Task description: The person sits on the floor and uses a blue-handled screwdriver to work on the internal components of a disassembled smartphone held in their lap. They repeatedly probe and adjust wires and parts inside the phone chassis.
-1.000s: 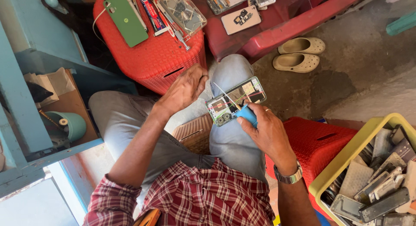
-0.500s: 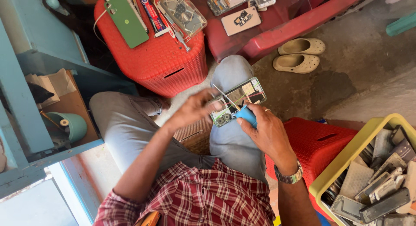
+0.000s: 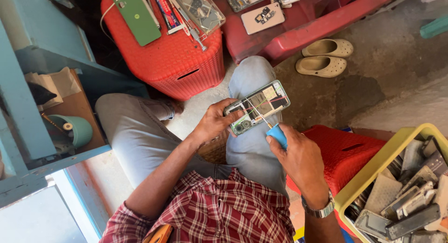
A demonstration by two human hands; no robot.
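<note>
Now left hand (image 3: 212, 124) gripping opened phone (image 3: 257, 107), screwdriver (image 3: 273, 129) in right hand (image 3: 298, 159)

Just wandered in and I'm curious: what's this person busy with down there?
A seated person is working on an opened phone with its back cover off, resting on their knee. The left hand steadies its near end, while the right hand holds a blue-handled screwdriver with its tip on the exposed inside. A round red woven-plastic stool ahead carries other phones and tools; a yellow plastic crate of phone parts sits to the right.
</note>
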